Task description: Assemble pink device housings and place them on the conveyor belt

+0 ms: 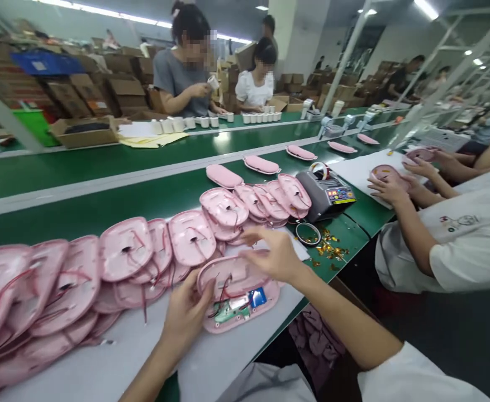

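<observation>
In the head view, an opened pink plastic casing is held low over white paper in front of me. Its upper shell half [215, 275] is tilted over the lower half [265, 314], which holds a green circuit board [224, 314] and a blue battery [257, 297]. Thin wires run between the halves. My left hand [188, 304] is closed around the casing's left end, thumb on the upper shell. At the far right rim of that shell is my right hand [276, 257], its fingers bent and thumb against the shell; its grip is partly hidden.
Overlapping pink shells [126, 245] with wires line the left and far side. A grey tape dispenser [326, 195], a tape roll [308, 234] and amber tape scraps [331, 248] lie to the right. Closed pink cases [223, 176] sit beyond. A co-worker's hands [389, 184] handle a shell.
</observation>
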`<action>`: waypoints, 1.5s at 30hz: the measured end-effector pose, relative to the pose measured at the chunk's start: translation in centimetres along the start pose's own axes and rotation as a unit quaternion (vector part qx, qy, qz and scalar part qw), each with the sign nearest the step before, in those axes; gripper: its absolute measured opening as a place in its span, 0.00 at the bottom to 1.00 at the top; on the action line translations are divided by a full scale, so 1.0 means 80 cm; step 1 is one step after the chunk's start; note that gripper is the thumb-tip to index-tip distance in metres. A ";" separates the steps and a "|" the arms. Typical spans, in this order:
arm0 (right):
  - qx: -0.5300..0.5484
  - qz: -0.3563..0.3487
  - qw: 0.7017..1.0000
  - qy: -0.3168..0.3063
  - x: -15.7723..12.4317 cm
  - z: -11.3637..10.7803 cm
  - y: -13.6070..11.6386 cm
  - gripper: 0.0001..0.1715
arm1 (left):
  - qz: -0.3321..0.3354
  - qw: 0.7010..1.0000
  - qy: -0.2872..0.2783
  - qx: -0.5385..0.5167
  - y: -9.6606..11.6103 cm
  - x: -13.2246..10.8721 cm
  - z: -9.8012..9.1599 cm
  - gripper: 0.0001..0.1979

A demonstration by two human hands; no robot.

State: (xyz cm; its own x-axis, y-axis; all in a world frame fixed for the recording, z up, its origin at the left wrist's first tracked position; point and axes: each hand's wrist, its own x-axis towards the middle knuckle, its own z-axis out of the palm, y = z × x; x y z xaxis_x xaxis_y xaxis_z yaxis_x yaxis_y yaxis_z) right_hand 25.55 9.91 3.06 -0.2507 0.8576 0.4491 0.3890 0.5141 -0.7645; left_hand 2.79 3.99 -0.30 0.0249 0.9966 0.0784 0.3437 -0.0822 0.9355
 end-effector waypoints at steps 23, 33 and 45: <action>0.173 0.349 0.828 0.404 -0.054 -0.208 0.165 0.08 | -0.025 0.995 0.085 0.040 0.002 -0.009 0.006 0.18; -0.098 -0.047 0.981 -0.160 -0.025 -0.030 -0.046 0.09 | -0.005 0.978 -0.008 -0.206 -0.009 -0.021 0.016 0.13; -0.364 -0.206 0.882 -0.215 -0.011 0.049 -0.036 0.14 | 0.029 0.974 -0.019 -0.223 -0.017 -0.022 0.021 0.13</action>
State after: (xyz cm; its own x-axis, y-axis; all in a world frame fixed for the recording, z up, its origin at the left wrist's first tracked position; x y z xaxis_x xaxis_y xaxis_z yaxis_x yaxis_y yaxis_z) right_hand 21.18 7.58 3.08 -0.7569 0.5893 0.2825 0.6128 0.7902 -0.0068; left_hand 3.88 2.39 -2.32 0.0689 0.9891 0.1304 -0.1019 -0.1230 0.9872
